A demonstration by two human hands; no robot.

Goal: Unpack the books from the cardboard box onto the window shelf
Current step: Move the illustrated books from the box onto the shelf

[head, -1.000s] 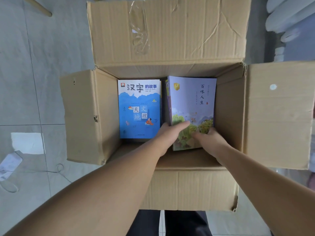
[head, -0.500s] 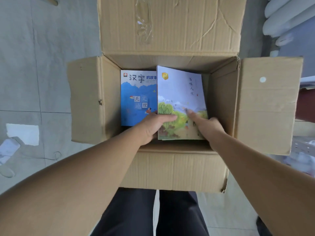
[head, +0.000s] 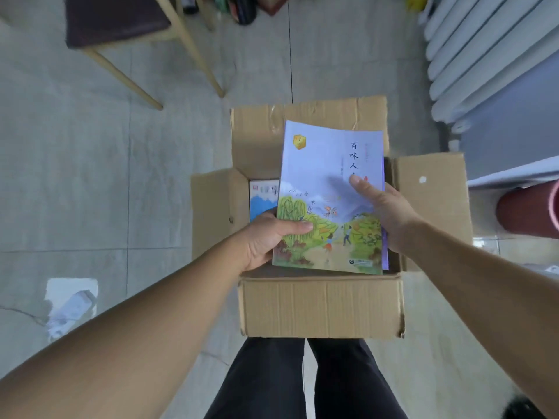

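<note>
A lilac book point(head: 323, 176) with a green landscape cover hangs above the open cardboard box point(head: 320, 306), held flat and facing up. My left hand point(head: 269, 237) grips its lower left edge, thumb on the cover. My right hand point(head: 381, 213) holds the right edge, thumb resting on the cover. More thin books seem stacked under the lilac one. A blue book point(head: 261, 198) lies inside the box at the left, mostly hidden by the raised book.
The box stands on grey floor tiles in front of my legs. A white radiator point(head: 484, 55) is at the upper right, a wooden chair point(head: 121, 28) at the upper left. A white ledge point(head: 514, 173) and a dark red cylinder point(head: 529, 213) sit at the right. Crumpled paper point(head: 69, 306) lies left.
Both hands have lifted the lilac book up out of the box. The view has pulled back and up, so the box looks smaller and more floor shows.
</note>
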